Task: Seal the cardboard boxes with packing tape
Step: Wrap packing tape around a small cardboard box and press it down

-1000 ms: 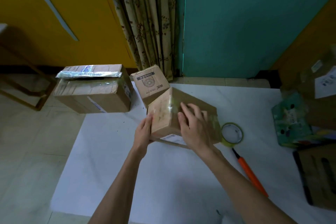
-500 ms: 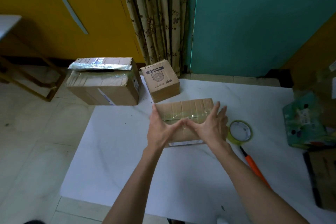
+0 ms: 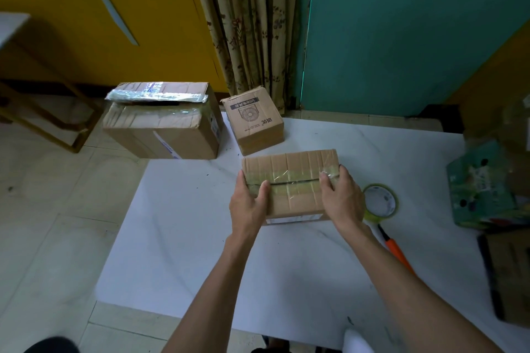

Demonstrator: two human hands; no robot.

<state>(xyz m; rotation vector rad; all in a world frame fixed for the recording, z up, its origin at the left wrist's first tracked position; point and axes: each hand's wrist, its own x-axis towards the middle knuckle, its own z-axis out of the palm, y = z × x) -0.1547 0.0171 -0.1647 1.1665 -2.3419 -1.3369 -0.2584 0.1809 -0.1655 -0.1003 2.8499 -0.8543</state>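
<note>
A brown cardboard box (image 3: 295,169) lies flat on the white table (image 3: 200,238), with clear tape along its top seam. My left hand (image 3: 248,205) grips its left end, thumb lying on the tape. At the right end my right hand (image 3: 344,199) holds the box, its thumb on the crinkled tape end. A roll of yellowish packing tape (image 3: 380,203) lies flat just right of my right hand. Behind the box stands a small printed cardboard box (image 3: 253,120), and a larger cardboard box (image 3: 163,123) with tape and loose plastic on top sits at the far left corner.
An orange-handled tool (image 3: 397,252) lies under my right forearm, below the tape roll. A green printed carton (image 3: 481,183) and a dark-edged cardboard box (image 3: 510,275) crowd the table's right side. A curtain and a teal door stand behind the table.
The box was tilted up in my hands, then laid flat. Both hands pressed together at the middle of the seam and have slid apart to the box's two ends.
</note>
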